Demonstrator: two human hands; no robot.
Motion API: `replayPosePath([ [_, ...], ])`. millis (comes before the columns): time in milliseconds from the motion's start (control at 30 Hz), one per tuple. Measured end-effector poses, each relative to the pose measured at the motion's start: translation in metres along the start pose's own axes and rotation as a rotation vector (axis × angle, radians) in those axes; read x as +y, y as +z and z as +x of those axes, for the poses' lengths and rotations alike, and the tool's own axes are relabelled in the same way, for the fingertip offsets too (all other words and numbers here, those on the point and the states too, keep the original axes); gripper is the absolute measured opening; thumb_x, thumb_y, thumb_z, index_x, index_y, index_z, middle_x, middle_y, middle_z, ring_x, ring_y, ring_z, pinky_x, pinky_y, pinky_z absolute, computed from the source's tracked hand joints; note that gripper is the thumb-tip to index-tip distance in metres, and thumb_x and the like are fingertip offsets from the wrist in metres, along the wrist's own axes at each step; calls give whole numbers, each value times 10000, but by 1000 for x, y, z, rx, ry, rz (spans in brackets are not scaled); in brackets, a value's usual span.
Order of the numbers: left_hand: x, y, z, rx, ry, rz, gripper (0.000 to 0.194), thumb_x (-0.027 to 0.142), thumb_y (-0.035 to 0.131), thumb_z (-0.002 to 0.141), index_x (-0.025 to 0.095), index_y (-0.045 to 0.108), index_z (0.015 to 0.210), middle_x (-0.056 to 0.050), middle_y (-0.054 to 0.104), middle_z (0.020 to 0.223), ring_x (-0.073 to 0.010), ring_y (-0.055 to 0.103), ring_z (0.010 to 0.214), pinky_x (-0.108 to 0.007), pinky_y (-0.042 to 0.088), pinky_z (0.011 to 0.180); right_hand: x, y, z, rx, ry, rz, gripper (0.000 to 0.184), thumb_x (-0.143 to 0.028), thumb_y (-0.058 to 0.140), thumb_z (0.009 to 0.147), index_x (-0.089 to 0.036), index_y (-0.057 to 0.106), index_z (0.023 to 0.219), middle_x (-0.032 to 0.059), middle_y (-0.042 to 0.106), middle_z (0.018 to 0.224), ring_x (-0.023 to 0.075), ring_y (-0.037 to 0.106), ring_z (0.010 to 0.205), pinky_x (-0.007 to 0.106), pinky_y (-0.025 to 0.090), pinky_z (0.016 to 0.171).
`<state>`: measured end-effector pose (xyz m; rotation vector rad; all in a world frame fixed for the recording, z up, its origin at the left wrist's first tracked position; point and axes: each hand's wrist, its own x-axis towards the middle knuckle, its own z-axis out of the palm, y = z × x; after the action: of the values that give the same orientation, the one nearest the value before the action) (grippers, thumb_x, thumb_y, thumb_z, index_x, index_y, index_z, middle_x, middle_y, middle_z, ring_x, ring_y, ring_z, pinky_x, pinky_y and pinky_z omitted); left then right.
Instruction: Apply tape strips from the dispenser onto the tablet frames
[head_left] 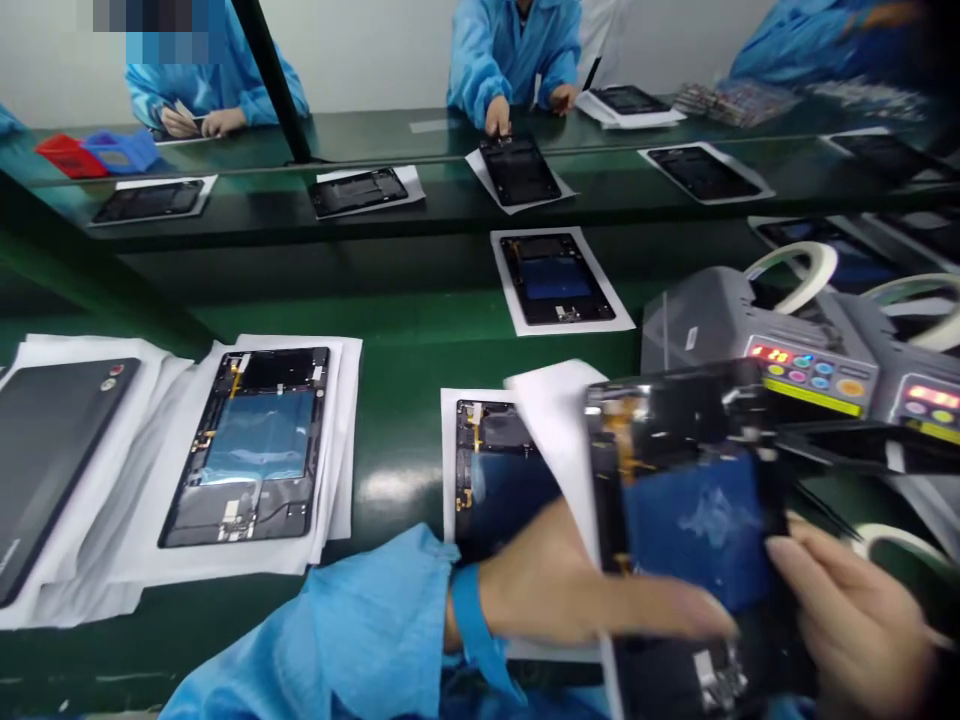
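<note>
Blue film covers the battery panel of an opened tablet (697,530), a black frame with gold flex strips, held tilted above the green tabletop (397,400) at near right. The person's left hand (570,590), a blue strap (469,615) at its wrist, lies with its fingers (667,610) straight and flat across the panel, not curled. The right hand (847,620) has its fingers (810,570) bent round the tablet's right edge, gripping it. Just beyond, one tablet (487,480) lies half under a loose white sheet. To the left, an opened tablet (247,450) and a closed dark tablet (52,470) rest on white paper. Two grey tape machines (810,350) stand at right. Farther on lies one more opened tablet (555,280); five dark units (517,170) line the far tabletop, with three co-workers (510,60) in blue smocks beyond.
</note>
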<state>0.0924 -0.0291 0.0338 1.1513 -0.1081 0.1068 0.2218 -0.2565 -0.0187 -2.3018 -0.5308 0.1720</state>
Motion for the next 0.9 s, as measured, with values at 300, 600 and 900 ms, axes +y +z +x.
replayPosePath([
  [300,-19,-97,-22,595,-130,358,568,257,613,812,152,436,1341,-93,560,1306,-228,519,1211,-377,351,1086,-29,57,-41,-275,-1,234,318,-475,576,805,-299,631,1064,40,689,974,236,676,811,322,576,652],
  [600,-10,-119,-9,520,-120,1194,403,243,529,857,191,542,1256,-84,603,1267,-247,562,1170,-405,430,1020,-10,26,-5,153,-456,-305,248,-322,563,861,-261,625,1094,60,675,1003,221,655,899,361,538,798],
  [900,-18,-127,10,485,2,1334,316,313,505,909,197,569,1196,-73,647,1137,-224,606,1061,-375,480,938,54,-36,106,596,-394,-648,338,-379,597,833,-181,611,1106,147,651,1077,325,606,1013,480,490,863],
])
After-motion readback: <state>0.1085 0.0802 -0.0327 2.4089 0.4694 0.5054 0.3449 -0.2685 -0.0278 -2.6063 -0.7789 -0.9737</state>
